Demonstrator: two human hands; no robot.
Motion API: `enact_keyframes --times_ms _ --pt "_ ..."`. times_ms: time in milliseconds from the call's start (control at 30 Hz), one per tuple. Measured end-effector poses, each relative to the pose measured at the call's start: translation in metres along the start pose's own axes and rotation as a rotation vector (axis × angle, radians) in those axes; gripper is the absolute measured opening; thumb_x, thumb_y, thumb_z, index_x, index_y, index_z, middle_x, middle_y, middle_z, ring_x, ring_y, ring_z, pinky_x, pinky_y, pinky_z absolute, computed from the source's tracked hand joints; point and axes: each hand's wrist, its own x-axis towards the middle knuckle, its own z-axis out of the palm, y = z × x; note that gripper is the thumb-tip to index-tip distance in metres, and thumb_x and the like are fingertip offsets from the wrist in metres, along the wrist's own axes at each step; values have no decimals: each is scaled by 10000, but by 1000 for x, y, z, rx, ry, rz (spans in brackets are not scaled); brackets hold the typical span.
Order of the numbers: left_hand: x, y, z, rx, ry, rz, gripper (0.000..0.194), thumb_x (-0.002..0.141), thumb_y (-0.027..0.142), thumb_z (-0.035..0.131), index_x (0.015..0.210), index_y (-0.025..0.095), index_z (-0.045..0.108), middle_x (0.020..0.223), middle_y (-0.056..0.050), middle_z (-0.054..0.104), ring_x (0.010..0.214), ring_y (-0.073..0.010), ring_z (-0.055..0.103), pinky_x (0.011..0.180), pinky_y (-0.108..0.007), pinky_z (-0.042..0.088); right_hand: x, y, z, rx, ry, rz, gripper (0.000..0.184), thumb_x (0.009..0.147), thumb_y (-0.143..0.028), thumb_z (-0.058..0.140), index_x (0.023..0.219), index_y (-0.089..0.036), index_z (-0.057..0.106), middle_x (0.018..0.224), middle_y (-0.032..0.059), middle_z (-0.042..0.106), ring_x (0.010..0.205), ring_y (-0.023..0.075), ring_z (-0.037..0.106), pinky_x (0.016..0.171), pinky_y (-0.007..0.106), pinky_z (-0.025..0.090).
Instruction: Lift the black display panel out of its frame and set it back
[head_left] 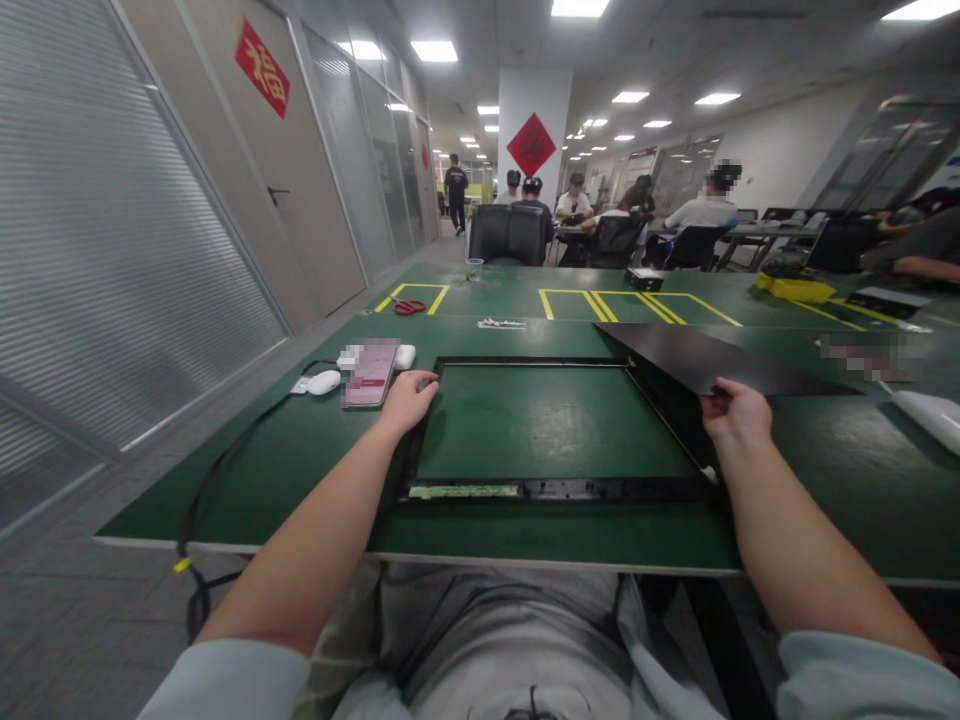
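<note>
A black rectangular frame (525,490) lies flat on the green table (285,460) in front of me, with a green circuit strip along its near edge. My left hand (409,398) rests on the frame's far left corner, fingers curled on the edge. My right hand (736,410) pinches the near edge of a thin black panel (705,358), which is lifted and tilted up off the frame's right side.
A pink phone (369,374), a white mouse-like device (322,382) and a black cable lie left of the frame. Red scissors (409,307), small metal parts (501,323) and a yellow tray (796,289) sit farther back. Several people sit at tables beyond.
</note>
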Motion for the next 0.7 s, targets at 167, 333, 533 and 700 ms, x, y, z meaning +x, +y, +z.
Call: enact_keyframes --times_ms 167,333,533,700 --pt "-6 4 -3 -48 -8 41 348 848 337 647 1106 189 827 1246 -151 766 1163 -340 715 1193 -503 502 -24 -7 8 63 -47 -22 256 712 75 536 786 -165 581 691 -3 632 568 110 619 521 146 564" --pt "-13 8 -4 -117 -61 47 236 783 341 737 973 251 844 1238 -119 810 1283 -376 688 1213 -501 485 -41 -16 11 157 -182 -41 266 633 8 520 809 -174 601 750 8 654 593 127 643 543 187 599" --pt "-13 4 -6 -261 -67 -51 331 818 449 754 1065 252 851 1307 -102 825 1352 -382 679 1248 -511 447 -46 -20 5 195 -277 2 329 577 -71 556 873 -181 647 785 29 682 620 163 671 521 223 591" --pt "-6 4 -1 -464 -41 -141 567 999 579 500 1240 167 805 1442 -178 759 1442 -363 637 1275 -536 410 -52 -15 5 123 -375 75 481 572 -107 581 1026 -177 722 870 68 757 736 243 735 674 365 663"
